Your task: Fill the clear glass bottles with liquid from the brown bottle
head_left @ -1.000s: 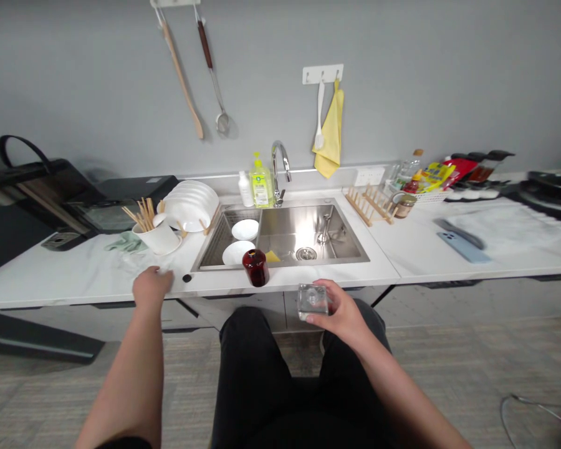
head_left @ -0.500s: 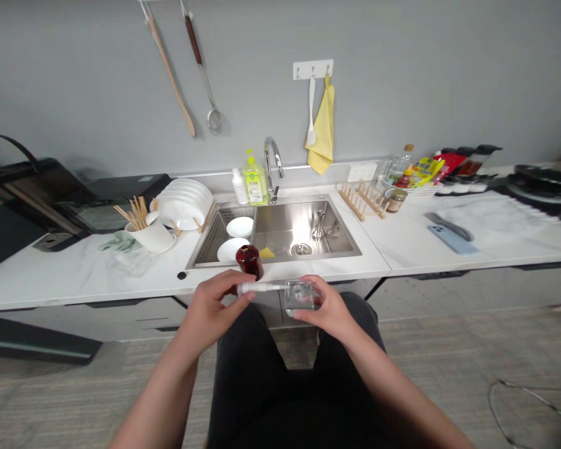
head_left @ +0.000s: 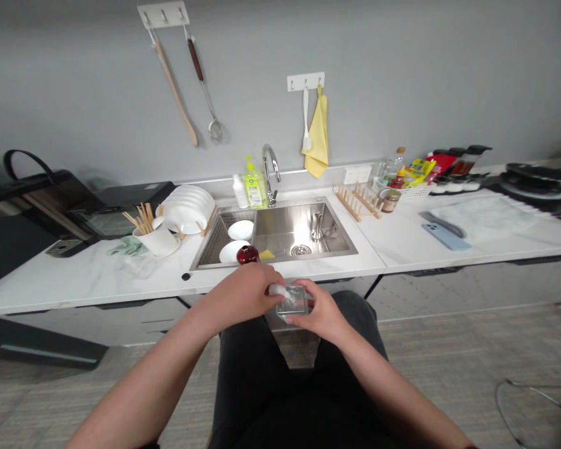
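Note:
My left hand (head_left: 250,290) is closed around a white bottle top (head_left: 277,289), which sits at the mouth of a clear square bottle (head_left: 292,304). The top's thin stem is not plainly visible now. My right hand (head_left: 322,312) grips that clear bottle from the right, tilted with its mouth towards my left hand, in front of the counter's edge and over my lap. A dark red-brown bottle (head_left: 247,254) stands on the counter edge just behind my left hand, its lower part hidden by the hand.
Behind lies a steel sink (head_left: 280,227) with white bowls (head_left: 240,230) in its left side and a tap (head_left: 272,178). A chopstick holder (head_left: 156,240) and plates (head_left: 187,209) stand left; a wooden rack (head_left: 359,201), jar (head_left: 391,201) and phone (head_left: 445,236) lie right.
My left hand has moved right with the white top, bringing its stem into the clear bottle. The right hand keeps its hold on the bottle. The head view has tilted up slightly.

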Motion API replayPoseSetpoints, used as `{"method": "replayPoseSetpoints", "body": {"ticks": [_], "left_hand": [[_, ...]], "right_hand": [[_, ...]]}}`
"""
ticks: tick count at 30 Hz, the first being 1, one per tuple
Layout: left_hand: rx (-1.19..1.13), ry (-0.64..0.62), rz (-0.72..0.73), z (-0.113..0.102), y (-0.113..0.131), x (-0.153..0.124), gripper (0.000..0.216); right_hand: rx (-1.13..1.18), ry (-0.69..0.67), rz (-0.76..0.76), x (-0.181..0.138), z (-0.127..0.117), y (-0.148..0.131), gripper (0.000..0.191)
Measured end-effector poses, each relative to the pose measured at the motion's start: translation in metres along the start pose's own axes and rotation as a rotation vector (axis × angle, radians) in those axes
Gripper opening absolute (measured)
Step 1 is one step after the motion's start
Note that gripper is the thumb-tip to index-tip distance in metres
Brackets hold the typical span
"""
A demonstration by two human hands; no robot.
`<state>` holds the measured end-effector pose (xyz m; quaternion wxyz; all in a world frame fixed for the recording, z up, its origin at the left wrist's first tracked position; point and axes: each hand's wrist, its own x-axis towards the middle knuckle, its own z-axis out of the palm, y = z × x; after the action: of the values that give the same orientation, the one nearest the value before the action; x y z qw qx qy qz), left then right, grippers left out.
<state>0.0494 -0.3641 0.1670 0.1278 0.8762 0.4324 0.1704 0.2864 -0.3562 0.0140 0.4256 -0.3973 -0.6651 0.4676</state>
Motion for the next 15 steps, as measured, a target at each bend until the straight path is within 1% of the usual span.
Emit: {"method": "replayPoseSetpoints", "body": {"ticks": [2, 4, 7, 8, 10, 11, 12, 13, 15], "left_hand": [[0.032, -0.034, 0.009, 0.007, 0.002, 0.008, 0.008], [0.043, -0.035, 0.015, 0.013, 0.003, 0.013, 0.008], [0.021, -0.092, 0.061, 0.016, 0.002, 0.014, 0.010], [0.001, -0.126, 0.095, 0.014, 0.003, 0.014, 0.016], [-0.059, -0.181, 0.172, 0.011, 0.004, 0.013, 0.039], [-0.089, -0.186, 0.195, 0.009, 0.005, 0.012, 0.049], [-0.107, -0.171, 0.195, 0.007, 0.006, 0.012, 0.054], [-0.104, -0.145, 0.173, 0.006, 0.007, 0.012, 0.053], [-0.066, -0.100, 0.111, 0.004, 0.009, 0.012, 0.038]], "right_hand": [[-0.009, 0.000, -0.017, -0.001, 0.003, -0.004, 0.074], [-0.004, -0.001, -0.036, -0.001, 0.005, -0.007, 0.072], [-0.028, 0.002, -0.050, -0.002, 0.005, -0.007, 0.072], [-0.035, 0.004, -0.045, -0.002, 0.004, -0.006, 0.073], [-0.032, 0.007, -0.039, -0.002, 0.003, -0.004, 0.075], [-0.022, 0.005, -0.044, -0.002, 0.002, -0.003, 0.075], [-0.007, 0.003, -0.056, -0.002, 0.002, -0.003, 0.075], [0.007, 0.002, -0.071, -0.003, 0.001, -0.004, 0.076], [0.019, -0.004, -0.084, -0.003, 0.000, -0.007, 0.076]]}}
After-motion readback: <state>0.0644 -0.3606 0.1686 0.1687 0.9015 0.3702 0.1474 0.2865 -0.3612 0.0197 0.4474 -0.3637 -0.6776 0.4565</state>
